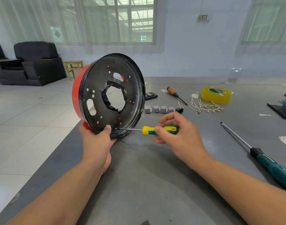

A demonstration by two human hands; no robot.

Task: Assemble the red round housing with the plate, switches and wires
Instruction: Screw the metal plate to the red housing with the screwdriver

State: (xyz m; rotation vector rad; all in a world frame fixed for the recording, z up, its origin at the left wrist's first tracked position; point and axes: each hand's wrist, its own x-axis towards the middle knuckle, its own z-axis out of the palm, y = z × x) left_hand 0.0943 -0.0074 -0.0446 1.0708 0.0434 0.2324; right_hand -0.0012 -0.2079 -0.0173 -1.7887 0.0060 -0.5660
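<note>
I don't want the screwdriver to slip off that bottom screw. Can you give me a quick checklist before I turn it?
1. Left hand grips the housing at its lower edge: ok.
2. Plate sits inside the housing rim: ok.
3. Right hand holds the screwdriver handle: ok.
4. Tip meets the screw: ok; seated in the slot: cannot tell.
5. Housing braced against the table: cannot tell.
6. Switches and wires lie clear of the work: ok.

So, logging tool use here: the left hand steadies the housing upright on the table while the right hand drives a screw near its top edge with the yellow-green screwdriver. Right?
Not quite. In the head view the screwdriver tip meets the plate near the housing's bottom edge, beside the left hand thumb, not the top. The right hand does hold it.
</note>
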